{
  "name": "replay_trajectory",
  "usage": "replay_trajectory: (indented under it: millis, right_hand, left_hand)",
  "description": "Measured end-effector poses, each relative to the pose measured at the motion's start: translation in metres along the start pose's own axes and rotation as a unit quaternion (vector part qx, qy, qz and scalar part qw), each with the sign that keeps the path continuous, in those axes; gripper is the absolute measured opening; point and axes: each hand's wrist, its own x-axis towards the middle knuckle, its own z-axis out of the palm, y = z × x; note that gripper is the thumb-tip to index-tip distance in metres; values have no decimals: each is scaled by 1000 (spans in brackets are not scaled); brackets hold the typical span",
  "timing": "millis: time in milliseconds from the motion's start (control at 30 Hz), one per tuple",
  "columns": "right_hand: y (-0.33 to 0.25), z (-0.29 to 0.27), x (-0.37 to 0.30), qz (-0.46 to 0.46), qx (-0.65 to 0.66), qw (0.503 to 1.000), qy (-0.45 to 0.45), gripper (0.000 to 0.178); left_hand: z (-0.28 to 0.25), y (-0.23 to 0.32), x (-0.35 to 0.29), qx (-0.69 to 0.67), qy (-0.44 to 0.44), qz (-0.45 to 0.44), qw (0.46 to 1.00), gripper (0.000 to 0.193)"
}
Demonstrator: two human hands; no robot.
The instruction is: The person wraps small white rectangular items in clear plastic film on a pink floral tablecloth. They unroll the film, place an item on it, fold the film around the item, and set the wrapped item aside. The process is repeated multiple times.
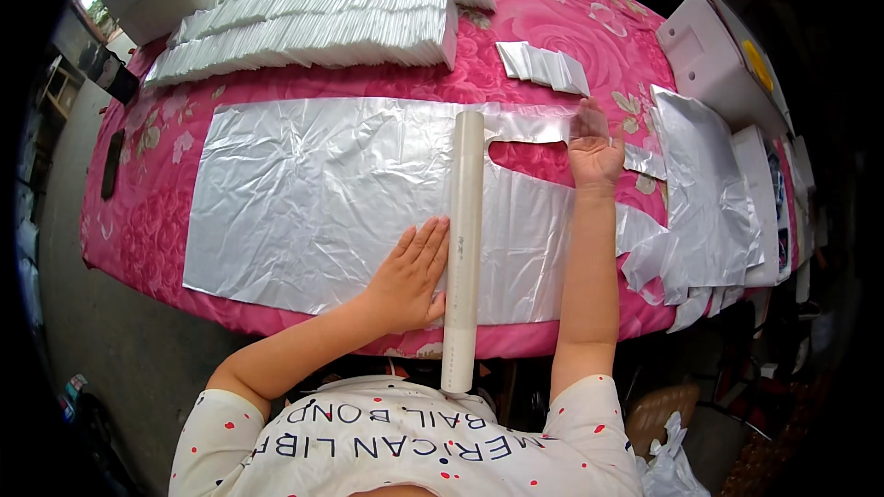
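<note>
A silvery-white plastic carrier bag (322, 193) lies flat across the table, with a cut-out between its handle strips on the right. A white plastic pipe (468, 221) rests across it, its near end overhanging the table edge. My left hand (410, 276) is pressed flat on the bag, fingers stretched out alongside the pipe's left side. Over the bag's far handle strip, my right hand (594, 152) is turned palm up. Its fingers are blurred but look stretched out, and I see nothing held in them.
Rows of folded white packets (313, 23) stand at the back left, with a smaller row (543, 67) right of them. More flat bags (704, 193) are stacked at the right edge by a white foam box (709, 51). A dark strip (112, 164) lies at the left.
</note>
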Motion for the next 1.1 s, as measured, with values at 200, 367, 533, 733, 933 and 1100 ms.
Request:
replay_trajectory:
  millis: [200,367,533,733,933,1100]
  right_hand:
    - [-29,80,-3,-89,-129,986,-64,42]
    - [127,172,-31,-29,-403,906,-124,45]
    - [296,145,-70,35,-636,737,-224,36]
    - [389,79,-107,12,-802,463,-377,49]
    - [334,137,-159,107,-702,478,-517,61]
    - [194,129,-160,-123,-701,557,-429,34]
  left_hand:
    - [0,0,0,-2,3,-1,1000,77]
    - [1,-4,-3,-19,8,-8,1000,75]
    - [-4,-4,0,-41,35,44,998,73]
    - [11,-1,1,-15,66,36,997,70]
    - [3,-9,-6,-103,107,41,988,65]
    - [-15,-48,4,-401,170,-52,899,60]
